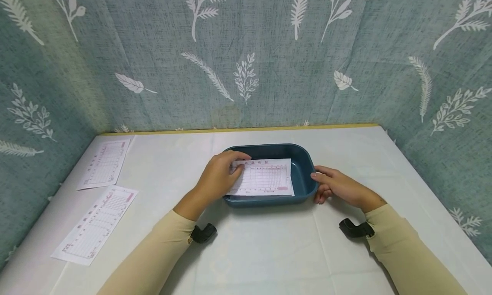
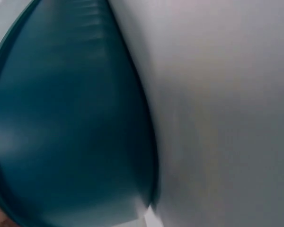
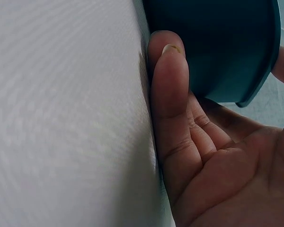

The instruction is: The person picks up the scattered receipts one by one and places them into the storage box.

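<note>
A dark teal plastic tub (image 1: pixel 303 175) with rounded corners sits at the middle of the table; its inside also fills much of the left wrist view. Over its opening lies a printed paper form (image 1: pixel 265 179) with pink and grey ruled lines, covering its left and middle parts. My left hand (image 1: pixel 219 173) pinches this form at its left end, thumb on the near face. At the tub's right end, my right hand (image 1: pixel 340 186) grips the rim with the thumb. In the right wrist view its fingers (image 3: pixel 170 90) are bent low against the outer wall (image 3: pixel 217 56).
Two more printed forms lie flat on the left of the table, one farther back (image 1: pixel 103 163) and one nearer (image 1: pixel 96 226). A leaf-patterned green cloth (image 1: pixel 269 107) stands behind the white tabletop (image 1: pixel 261 252) and on both sides.
</note>
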{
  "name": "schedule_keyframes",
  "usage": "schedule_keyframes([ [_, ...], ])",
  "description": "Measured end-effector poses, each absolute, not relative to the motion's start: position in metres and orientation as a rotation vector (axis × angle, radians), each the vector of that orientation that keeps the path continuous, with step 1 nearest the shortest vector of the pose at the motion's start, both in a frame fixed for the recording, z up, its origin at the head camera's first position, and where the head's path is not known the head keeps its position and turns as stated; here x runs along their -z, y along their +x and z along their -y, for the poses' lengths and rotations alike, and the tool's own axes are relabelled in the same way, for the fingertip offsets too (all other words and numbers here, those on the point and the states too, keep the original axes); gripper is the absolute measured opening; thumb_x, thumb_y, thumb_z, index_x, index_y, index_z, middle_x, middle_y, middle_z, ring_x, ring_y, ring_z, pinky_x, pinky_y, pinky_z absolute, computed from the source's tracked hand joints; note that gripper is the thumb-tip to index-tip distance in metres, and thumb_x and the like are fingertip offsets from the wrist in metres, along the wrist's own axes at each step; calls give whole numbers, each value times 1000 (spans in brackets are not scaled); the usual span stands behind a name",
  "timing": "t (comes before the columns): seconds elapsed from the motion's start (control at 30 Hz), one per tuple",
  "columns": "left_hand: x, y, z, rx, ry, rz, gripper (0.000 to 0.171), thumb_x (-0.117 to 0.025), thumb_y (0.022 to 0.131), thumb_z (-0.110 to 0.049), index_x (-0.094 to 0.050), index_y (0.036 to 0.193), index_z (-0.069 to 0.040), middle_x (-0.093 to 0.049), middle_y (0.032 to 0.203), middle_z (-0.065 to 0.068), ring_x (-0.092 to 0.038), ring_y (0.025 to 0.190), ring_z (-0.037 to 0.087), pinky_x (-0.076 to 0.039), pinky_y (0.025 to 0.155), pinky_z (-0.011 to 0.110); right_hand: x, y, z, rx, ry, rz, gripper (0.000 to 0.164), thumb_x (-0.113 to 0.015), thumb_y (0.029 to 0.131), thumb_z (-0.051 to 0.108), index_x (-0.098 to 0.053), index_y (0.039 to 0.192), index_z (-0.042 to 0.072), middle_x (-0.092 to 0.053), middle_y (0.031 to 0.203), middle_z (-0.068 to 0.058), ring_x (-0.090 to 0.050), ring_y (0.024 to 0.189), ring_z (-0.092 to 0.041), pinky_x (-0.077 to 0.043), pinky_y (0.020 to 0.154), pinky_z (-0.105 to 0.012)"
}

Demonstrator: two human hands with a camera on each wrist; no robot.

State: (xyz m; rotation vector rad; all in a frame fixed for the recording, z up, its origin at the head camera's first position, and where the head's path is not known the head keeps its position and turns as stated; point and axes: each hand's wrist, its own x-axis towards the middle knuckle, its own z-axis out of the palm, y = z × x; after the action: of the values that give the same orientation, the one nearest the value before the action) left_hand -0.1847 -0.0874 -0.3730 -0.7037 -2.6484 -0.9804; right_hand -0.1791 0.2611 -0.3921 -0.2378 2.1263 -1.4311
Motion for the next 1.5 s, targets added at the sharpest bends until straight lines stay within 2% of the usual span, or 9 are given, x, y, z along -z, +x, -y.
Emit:
schedule_keyframes([
  [0.13, 373, -185, 82, 952, -713, 2676, 22, -66, 95, -9, -72, 116, -16, -72, 111, -1, -65, 101, 16, -53, 88, 38, 393, -179, -261, 1439, -241, -2118, 70, -42, 107, 35, -12, 157, -4, -72, 82, -11, -68, 72, -17, -57, 73, -31],
  [0.43, 376, -186, 79, 913, -677, 2754, 22, -65, 96, -11, -72, 116, -19, -71, 115, -2, -67, 109, 16, -54, 93, 40, 392, -180, -261, 1435, -253, -2119, 68, -42, 107, 34, -14, 157, -4, -72, 82, -11, -68, 72, -17, -57, 73, -31],
  [0.67, 378, -186, 78, 813, -639, 2823, 22, -63, 97, -12, -73, 115, -19, -72, 115, -1, -67, 109, 19, -54, 92, 41, 393, -180, -260, 1416, -241, -2139, 72, -43, 107, 36, -10, 157, -4, -72, 82, -12, -68, 72, -19, -56, 76, -31],
  [0.8, 378, -185, 77, 786, -627, 2845, 25, -62, 98, -12, -72, 120, -19, -71, 122, 2, -66, 112, 20, -53, 93, 42, 394, -179, -260, 1390, -222, -2149, 72, -42, 107, 37, -10, 158, -3, -73, 82, -11, -68, 73, -19, -56, 76, -32],
  [0.93, 376, -185, 76, 810, -593, 2833, 33, -60, 98, -10, -67, 129, -22, -69, 127, 3, -64, 94, 17, -52, 83, 38, 393, -179, -260, 1386, -209, -2162, 74, -42, 107, 38, -9, 158, -3, -73, 82, -11, -68, 74, -20, -56, 78, -31],
  [1.03, 376, -185, 76, 826, -578, 2836, 34, -60, 98, -9, -66, 128, -22, -69, 127, 2, -58, 83, 18, -47, 75, 35, 392, -179, -260, 1383, -206, -2165, 75, -42, 107, 39, -8, 158, -3, -73, 81, -11, -68, 73, -20, -55, 80, -30],
  [1.3, 375, -186, 76, 822, -579, 2878, 24, -62, 97, -8, -72, 117, -17, -71, 122, 2, -66, 111, 18, -53, 93, 39, 391, -179, -259, 1404, -203, -2153, 74, -43, 107, 37, -9, 158, -4, -73, 80, -10, -67, 72, -18, -56, 77, -31],
  [1.5, 377, -186, 76, 809, -576, 2894, 24, -65, 95, -8, -74, 114, -18, -72, 117, 1, -65, 104, 17, -53, 90, 38, 392, -181, -259, 1404, -195, -2147, 75, -43, 106, 38, -9, 158, -3, -73, 80, -9, -68, 72, -18, -56, 78, -31],
])
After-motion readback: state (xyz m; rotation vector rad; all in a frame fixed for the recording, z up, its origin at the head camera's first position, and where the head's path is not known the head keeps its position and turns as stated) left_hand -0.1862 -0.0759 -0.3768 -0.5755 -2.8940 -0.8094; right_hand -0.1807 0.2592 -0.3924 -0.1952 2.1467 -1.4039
